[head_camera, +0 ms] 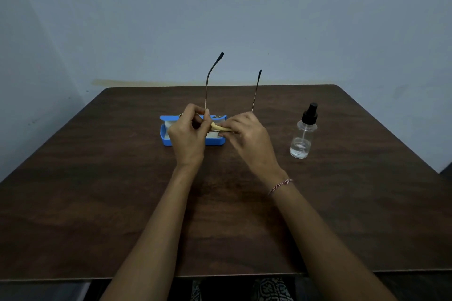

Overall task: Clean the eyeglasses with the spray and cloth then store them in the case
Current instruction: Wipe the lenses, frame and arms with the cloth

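Eyeglasses (206,85) pinched at the left hinge by left hand (188,129), temples upright. Tan cloth (220,127) pinched against the frame by right hand (247,134). Hands close together, in front of open blue case (215,141). Spray bottle (303,134) upright to the right on the bench (97,178).

At the middle of the frame the left hand (188,129) grips the eyeglasses (206,90) at one end of the front, and their two thin temples stand up against the grey wall (220,7). The right hand (247,137) pinches a pale yellow cloth (220,127) against the front. Just behind the hands an open blue case (165,140) lies on the dark wooden table (97,203). Further right stands a clear spray bottle (303,139) with a black top. A thread bracelet (281,184) circles the right wrist
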The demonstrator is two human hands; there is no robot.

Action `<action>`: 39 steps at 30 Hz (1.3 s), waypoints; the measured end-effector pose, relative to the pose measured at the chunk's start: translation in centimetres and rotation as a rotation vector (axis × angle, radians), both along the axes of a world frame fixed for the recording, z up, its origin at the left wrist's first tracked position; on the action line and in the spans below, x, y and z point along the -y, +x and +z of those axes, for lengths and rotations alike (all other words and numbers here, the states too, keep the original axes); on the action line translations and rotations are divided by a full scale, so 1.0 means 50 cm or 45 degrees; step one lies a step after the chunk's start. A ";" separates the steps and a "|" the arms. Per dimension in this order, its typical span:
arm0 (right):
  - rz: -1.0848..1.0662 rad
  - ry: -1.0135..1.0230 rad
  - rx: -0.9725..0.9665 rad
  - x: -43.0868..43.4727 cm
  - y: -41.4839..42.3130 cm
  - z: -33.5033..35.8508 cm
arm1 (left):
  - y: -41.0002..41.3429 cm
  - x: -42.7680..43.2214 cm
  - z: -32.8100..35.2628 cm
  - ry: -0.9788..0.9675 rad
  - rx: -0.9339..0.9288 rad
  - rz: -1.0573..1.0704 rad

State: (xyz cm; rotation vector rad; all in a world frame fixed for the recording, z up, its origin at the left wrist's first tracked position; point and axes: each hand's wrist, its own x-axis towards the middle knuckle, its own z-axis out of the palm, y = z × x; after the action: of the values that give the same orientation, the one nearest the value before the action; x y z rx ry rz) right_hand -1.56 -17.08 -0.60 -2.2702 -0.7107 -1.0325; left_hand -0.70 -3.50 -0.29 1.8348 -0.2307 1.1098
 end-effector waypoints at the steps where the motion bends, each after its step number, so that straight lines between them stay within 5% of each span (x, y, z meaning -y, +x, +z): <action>1: -0.024 -0.001 0.026 0.002 -0.001 0.001 | -0.002 0.003 0.003 -0.048 -0.014 -0.038; 9: -0.041 0.210 0.148 0.026 -0.009 0.018 | -0.011 0.021 0.026 -0.373 -0.233 -0.467; 14: -0.044 0.315 0.232 0.036 -0.009 0.022 | -0.010 0.041 0.025 -0.907 -0.690 -0.998; 19: 0.050 0.427 0.220 0.034 -0.014 0.025 | -0.017 0.052 0.028 -1.182 -0.826 -1.307; 39: 0.118 0.201 0.141 0.031 -0.013 0.025 | 0.004 0.015 0.021 -1.208 -0.700 -1.278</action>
State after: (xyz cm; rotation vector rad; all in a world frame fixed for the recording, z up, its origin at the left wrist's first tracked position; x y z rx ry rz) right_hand -2.23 -18.63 0.66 -2.0400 -0.7445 -1.1353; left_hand -0.51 -4.24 0.79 0.8642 -0.2023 -0.0602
